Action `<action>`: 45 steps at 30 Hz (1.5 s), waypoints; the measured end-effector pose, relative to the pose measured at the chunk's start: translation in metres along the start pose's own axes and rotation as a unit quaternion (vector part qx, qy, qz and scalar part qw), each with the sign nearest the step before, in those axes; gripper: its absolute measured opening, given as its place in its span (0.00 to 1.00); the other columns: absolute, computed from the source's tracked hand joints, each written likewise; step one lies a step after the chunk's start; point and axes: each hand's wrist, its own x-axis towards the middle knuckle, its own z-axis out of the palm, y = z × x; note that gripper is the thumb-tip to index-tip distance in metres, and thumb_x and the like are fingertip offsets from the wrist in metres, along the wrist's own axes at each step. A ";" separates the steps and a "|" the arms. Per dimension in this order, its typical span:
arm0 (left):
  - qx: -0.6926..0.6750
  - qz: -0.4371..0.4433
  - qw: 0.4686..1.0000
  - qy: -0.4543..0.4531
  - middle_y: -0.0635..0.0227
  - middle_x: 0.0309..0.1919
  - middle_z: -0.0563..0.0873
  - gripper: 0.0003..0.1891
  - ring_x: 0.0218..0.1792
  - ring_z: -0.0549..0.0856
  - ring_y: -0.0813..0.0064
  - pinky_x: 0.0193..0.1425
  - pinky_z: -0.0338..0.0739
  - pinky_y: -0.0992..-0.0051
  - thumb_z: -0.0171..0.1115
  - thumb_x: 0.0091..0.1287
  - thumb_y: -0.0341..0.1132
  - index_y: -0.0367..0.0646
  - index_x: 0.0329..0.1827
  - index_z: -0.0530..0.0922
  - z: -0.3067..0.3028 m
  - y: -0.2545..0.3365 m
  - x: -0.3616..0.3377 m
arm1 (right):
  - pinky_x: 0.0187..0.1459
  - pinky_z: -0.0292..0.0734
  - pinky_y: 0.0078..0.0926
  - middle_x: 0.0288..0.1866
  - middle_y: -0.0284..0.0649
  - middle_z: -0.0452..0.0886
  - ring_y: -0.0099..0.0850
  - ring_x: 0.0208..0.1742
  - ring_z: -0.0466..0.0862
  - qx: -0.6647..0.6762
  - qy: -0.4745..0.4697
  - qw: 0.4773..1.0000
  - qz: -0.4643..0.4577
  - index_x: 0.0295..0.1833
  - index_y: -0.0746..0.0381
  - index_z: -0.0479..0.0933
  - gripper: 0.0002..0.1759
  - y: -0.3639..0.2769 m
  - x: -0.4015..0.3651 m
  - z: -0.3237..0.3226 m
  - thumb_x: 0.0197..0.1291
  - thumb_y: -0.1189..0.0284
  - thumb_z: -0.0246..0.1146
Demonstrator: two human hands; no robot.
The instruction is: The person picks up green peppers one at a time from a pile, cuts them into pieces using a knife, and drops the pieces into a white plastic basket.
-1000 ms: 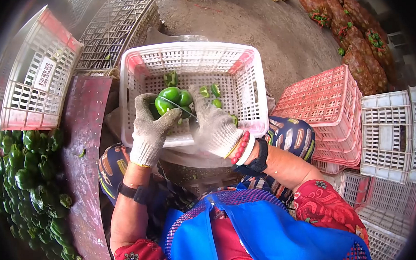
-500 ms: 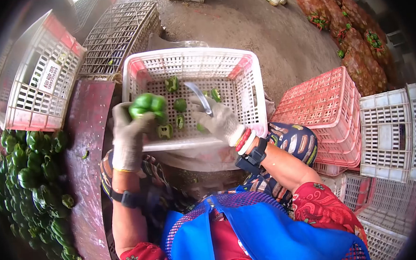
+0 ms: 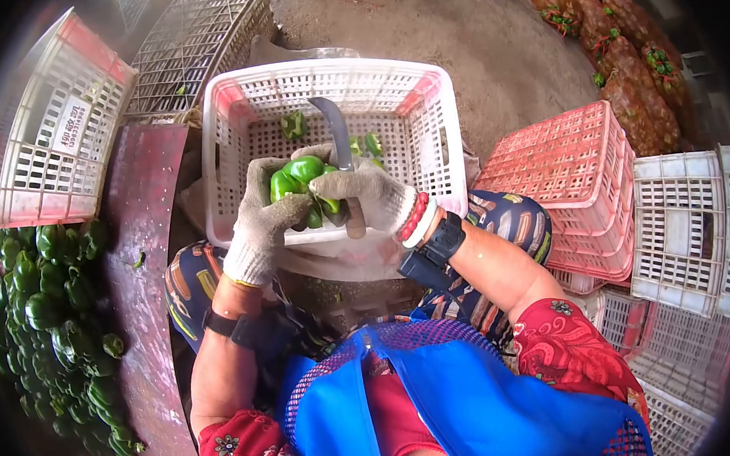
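My gloved left hand (image 3: 265, 207) is wrapped round a green bell pepper (image 3: 302, 175) above the near side of a white plastic crate (image 3: 330, 70). In my gloved right hand (image 3: 367, 193) is a knife with a curved blade (image 3: 337, 132) pointing away from me, its brown handle end sticking out below the fingers. The right thumb presses against the pepper. Inside the crate lie cut green pepper pieces, one piece (image 3: 293, 125) towards the back and others (image 3: 368, 144) right of the blade. My hands hide part of the crate floor.
A heap of green peppers (image 3: 48, 310) lies at the left beside a reddish board (image 3: 147, 283). Stacked red crates (image 3: 558, 178) and white crates (image 3: 681, 234) stand on the right. Full mesh sacks (image 3: 624, 95) lie at back right. A labelled crate (image 3: 62, 129) stands at back left.
The pepper in my left hand has moved right, towards the middle of the crate. My right hand has come over to it, with the knife now more upright and the thumb on the pepper.
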 end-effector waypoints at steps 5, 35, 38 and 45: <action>-0.123 0.004 0.988 -0.091 0.66 0.52 0.84 0.22 0.53 0.85 0.75 0.61 0.80 0.74 0.63 0.66 0.31 0.41 0.64 0.73 -0.012 0.009 0.004 | 0.15 0.77 0.21 0.38 0.37 0.86 0.24 0.21 0.82 0.160 0.030 0.984 0.065 0.64 0.64 0.78 0.31 -0.001 -0.001 -0.012 0.68 0.49 0.64; 0.433 0.227 0.872 -0.010 0.52 0.62 0.83 0.26 0.62 0.84 0.54 0.67 0.79 0.63 0.73 0.66 0.34 0.38 0.67 0.77 -0.003 0.019 0.012 | 0.45 0.83 0.34 0.41 0.41 0.88 0.30 0.41 0.87 -0.380 0.108 0.895 -0.207 0.53 0.62 0.83 0.25 -0.005 -0.010 -0.011 0.62 0.55 0.78; 0.373 0.286 0.882 -0.007 0.55 0.59 0.84 0.27 0.58 0.85 0.60 0.65 0.79 0.66 0.73 0.65 0.32 0.36 0.66 0.76 -0.006 0.012 0.015 | 0.32 0.77 0.30 0.32 0.38 0.86 0.26 0.29 0.83 -0.269 0.075 0.950 -0.142 0.51 0.62 0.85 0.23 -0.010 -0.014 -0.003 0.62 0.54 0.78; 0.220 0.063 0.972 -0.057 0.61 0.42 0.86 0.16 0.46 0.81 0.77 0.55 0.79 0.71 0.69 0.74 0.37 0.36 0.57 0.79 -0.008 0.023 0.008 | 0.16 0.67 0.23 0.22 0.33 0.82 0.21 0.12 0.73 -0.196 0.059 0.978 0.044 0.47 0.63 0.88 0.21 -0.048 -0.023 0.009 0.69 0.53 0.70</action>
